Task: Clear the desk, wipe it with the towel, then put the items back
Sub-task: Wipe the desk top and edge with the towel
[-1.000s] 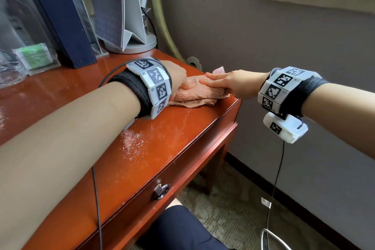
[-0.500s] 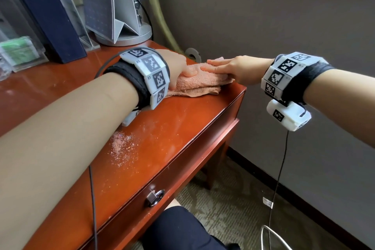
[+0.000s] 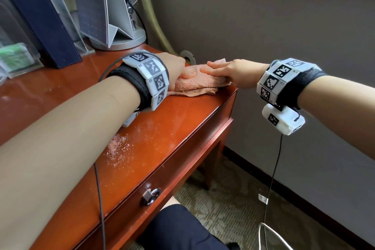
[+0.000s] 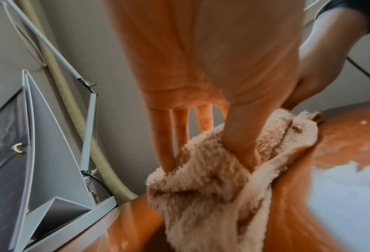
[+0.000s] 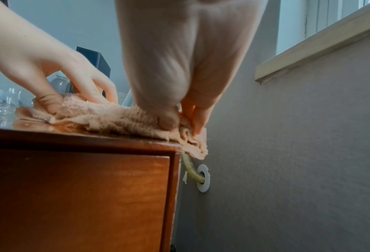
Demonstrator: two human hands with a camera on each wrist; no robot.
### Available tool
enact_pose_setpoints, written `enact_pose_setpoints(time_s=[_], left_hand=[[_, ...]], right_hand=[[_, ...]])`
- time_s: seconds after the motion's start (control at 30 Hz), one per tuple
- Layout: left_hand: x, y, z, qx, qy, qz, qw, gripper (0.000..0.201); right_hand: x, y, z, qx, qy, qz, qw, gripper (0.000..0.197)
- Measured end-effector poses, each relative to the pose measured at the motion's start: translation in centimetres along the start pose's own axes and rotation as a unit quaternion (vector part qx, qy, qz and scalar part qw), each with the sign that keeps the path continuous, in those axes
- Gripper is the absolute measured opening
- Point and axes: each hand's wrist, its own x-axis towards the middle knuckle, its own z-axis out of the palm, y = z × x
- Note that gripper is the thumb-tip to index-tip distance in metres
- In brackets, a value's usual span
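Observation:
A peach terry towel (image 3: 198,85) lies bunched at the far right corner of the red-brown desk (image 3: 182,128). My left hand (image 3: 182,69) pinches a fold of it between thumb and fingers, as the left wrist view shows on the towel (image 4: 201,187). My right hand (image 3: 219,73) reaches in from the right with its fingers laid over the towel's end. In the right wrist view its thumb presses the towel (image 5: 114,119) while the fingers go down behind the edge hanging off the desk. Pinkish powder (image 3: 117,148) is scattered on the desk near my left forearm.
At the back of the desk stand a dark blue binder (image 3: 40,16), a grey folded stand (image 3: 105,6) on a round lamp base (image 3: 121,42) and a clear holder (image 3: 16,57). A beige hose (image 3: 154,16) runs to a wall ring (image 3: 187,59). The wall is close on the right.
Both hands stay on the towel at the desk corner. The right fingers have slid a little closer to the left thumb, and the head view has shifted slightly.

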Motion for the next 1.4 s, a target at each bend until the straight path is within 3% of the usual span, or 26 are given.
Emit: enact_pose_setpoints(time_s=[0.17,0.6,1.4], left_hand=[[-0.6,1.5,-0.5,0.017,0.003,0.012,1.0,0.063],[-3.2,3.6,-0.9,0.029,0.011,0.029,0.999,0.071],[-5.9,3.0,0.4,0.073,0.007,0.044,0.996,0.069]], right_hand=[[-1.6,-0.2,0.4,0.009,-0.005,0.017,1.0,0.084],[-4.7,-1.6,0.3,0.0,-0.01,0.019,1.0,0.077],[-4.4,-3.9,0.3,0.004,-0.004,-0.007,1.0,0.071]])
